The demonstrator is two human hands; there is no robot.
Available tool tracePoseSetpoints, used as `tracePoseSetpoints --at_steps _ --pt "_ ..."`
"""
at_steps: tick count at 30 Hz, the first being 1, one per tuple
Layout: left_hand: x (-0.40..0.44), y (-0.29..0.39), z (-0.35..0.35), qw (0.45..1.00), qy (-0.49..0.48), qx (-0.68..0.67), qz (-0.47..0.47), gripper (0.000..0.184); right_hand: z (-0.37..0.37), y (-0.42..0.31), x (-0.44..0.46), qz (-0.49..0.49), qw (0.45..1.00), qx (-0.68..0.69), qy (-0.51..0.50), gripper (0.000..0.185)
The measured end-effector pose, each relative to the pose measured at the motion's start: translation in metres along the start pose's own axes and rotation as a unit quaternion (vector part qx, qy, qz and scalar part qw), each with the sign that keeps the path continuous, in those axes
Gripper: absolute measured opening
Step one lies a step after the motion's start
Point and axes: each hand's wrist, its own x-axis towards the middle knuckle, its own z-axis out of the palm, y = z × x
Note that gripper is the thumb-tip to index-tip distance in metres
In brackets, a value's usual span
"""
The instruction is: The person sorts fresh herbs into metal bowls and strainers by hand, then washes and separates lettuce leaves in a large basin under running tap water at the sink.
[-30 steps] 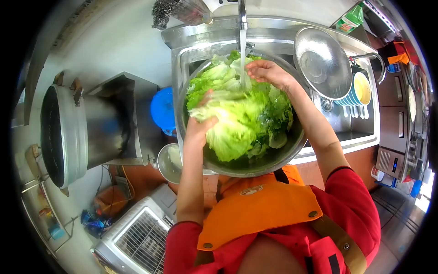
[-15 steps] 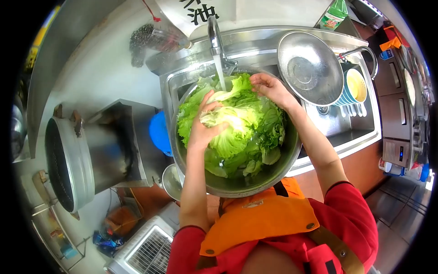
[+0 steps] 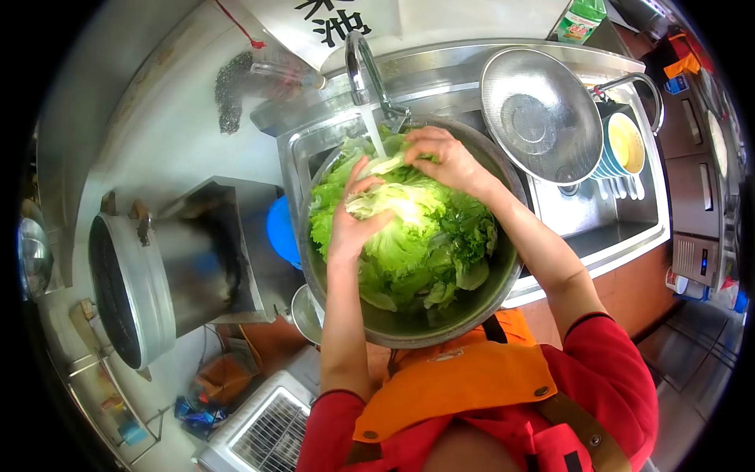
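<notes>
Currently | left hand (image 3: 355,224): grip spread around lettuce (image 3: 403,236) | right hand (image 3: 450,162): pinching leaf (image 3: 388,164)

A frilly lettuce clump (image 3: 405,228), pale-hearted and bright green, fans out from the left hand (image 3: 358,216), its pale leaf top at the right hand's (image 3: 447,161) fingertips; darker lettuce leaves (image 3: 470,232) lie below the right hand.

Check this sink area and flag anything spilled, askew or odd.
No spill or damage stands out. The lettuce is inside the large metal bowl. Only the metal strainer looks slightly odd: it overhangs the right-hand basin rather than sitting down in it, so it seems loosely perched.
</notes>
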Motion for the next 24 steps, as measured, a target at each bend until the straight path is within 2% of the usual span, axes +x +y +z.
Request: tracePoseSetpoints --at_steps 2,3,7,10,13,14,16,19,22,23,24 --pt "-0.002 0.001 -0.002 1.000 -0.006 0.026 0.005 0.050 -0.002 -0.010 -0.007 0.013 0.998 0.015 -0.063 0.018" --pt "-0.003 0.002 -0.002 0.999 -0.009 0.038 0.009 0.049 -0.006 -0.018 -0.011 0.064 0.992 0.018 -0.110 0.016" --pt "-0.009 0.003 -0.002 0.998 -0.011 0.059 0.014 0.050 -0.011 -0.025 -0.036 -0.019 0.994 -0.065 -0.083 0.018" --pt "-0.013 0.003 -0.003 0.996 -0.008 0.083 0.009 0.050 -0.010 -0.028 -0.048 0.039 0.992 0.046 -0.110 0.016" --pt "-0.026 0.007 -0.004 0.996 -0.002 0.092 0.011 0.052 -0.022 -0.012 -0.036 0.276 0.919 0.177 -0.218 0.022" --pt "-0.033 0.013 -0.005 0.997 0.000 0.079 0.007 0.052 -0.023 0.004 -0.033 0.280 0.913 0.242 -0.171 0.016" --pt "-0.050 0.024 -0.011 0.999 0.000 0.047 0.002 0.052 -0.022 0.030 -0.021 0.231 0.958 0.096 -0.138 0.019" --pt "-0.082 0.030 -0.021 1.000 0.008 -0.011 -0.001 0.054 0.002 0.061 0.002 0.172 0.973 -0.039 -0.152 0.028" --pt "-0.110 0.043 -0.029 0.999 0.019 -0.008 -0.029 0.054 0.043 0.068 0.019 0.177 0.962 -0.138 -0.152 0.041" --pt "-0.118 0.052 -0.027 0.997 0.036 -0.039 -0.057 0.053 0.051 0.067 0.027 0.233 0.943 -0.112 -0.210 0.053" --pt "-0.123 0.057 -0.027 0.995 0.043 -0.052 -0.068 0.053 0.059 0.064 0.029 0.246 0.933 -0.145 -0.221 0.056"
